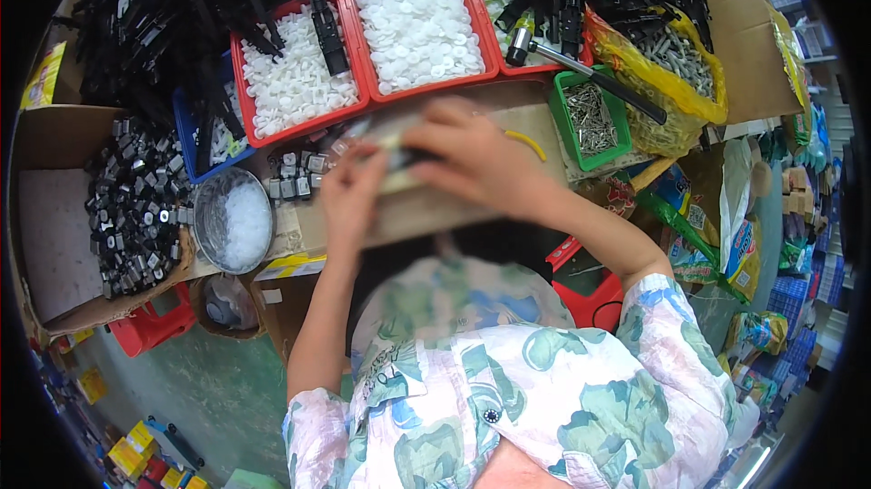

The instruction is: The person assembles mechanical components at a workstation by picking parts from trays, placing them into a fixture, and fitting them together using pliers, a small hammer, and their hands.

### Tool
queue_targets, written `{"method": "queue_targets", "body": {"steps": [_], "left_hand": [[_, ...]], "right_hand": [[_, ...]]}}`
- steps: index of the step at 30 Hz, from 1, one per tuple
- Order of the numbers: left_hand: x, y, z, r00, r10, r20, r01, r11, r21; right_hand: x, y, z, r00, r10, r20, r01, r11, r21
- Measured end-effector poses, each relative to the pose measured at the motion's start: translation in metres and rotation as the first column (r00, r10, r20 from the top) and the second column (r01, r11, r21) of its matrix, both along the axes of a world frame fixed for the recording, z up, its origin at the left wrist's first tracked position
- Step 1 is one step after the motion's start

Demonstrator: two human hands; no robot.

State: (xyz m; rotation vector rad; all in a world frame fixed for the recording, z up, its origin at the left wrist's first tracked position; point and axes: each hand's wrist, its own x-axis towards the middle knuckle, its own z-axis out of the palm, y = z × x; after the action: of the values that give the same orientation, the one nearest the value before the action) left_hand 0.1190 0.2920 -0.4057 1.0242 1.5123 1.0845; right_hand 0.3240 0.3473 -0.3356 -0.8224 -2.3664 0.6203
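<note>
My left hand (347, 191) is closed, with thumb and fingertips pinched over the cardboard-covered work surface. My right hand (485, 162) reaches across to meet it, fingers curled and smeared by motion. Between the two is a small pale and dark piece (401, 162), too blurred to name and partly covered by fingers. Left of my hands sit several small silver metal blocks (292, 182). A metal bowl (207, 217) of white, fluffy-looking material stands beyond them. Behind my hands are red trays, one with white plastic pieces (299, 72), another with round white discs (422, 31).
Black plastic parts (163, 26) are heaped at the back. A hammer (590, 72) lies over a green bin (626, 131) of metal pins, beside a yellow bag (703, 108) of metal parts. A carton (59, 244) at left holds black and silver pieces. A yellow curved object (526, 144) lies nearby.
</note>
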Motion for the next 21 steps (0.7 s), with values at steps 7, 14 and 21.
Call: {"method": "queue_targets", "body": {"steps": [7, 14, 21], "left_hand": [[0.002, -0.008, 0.023, 0.975, -0.079, -0.21, 0.124, 0.97, 0.21], [-0.028, 0.024, 0.059, 0.866, 0.179, -0.466, 0.076, 0.875, 0.478], [-0.059, 0.075, 0.084, 0.533, 0.269, -0.802, 0.23, 0.866, 0.443]], "right_hand": [[0.111, -0.01, 0.02, 0.834, -0.55, 0.033, 0.55, 0.835, 0.022], [0.15, -0.012, 0.007, 0.742, -0.601, 0.297, 0.612, 0.788, 0.064], [0.15, -0.006, 0.002, 0.764, -0.588, 0.264, 0.595, 0.801, 0.065]]}}
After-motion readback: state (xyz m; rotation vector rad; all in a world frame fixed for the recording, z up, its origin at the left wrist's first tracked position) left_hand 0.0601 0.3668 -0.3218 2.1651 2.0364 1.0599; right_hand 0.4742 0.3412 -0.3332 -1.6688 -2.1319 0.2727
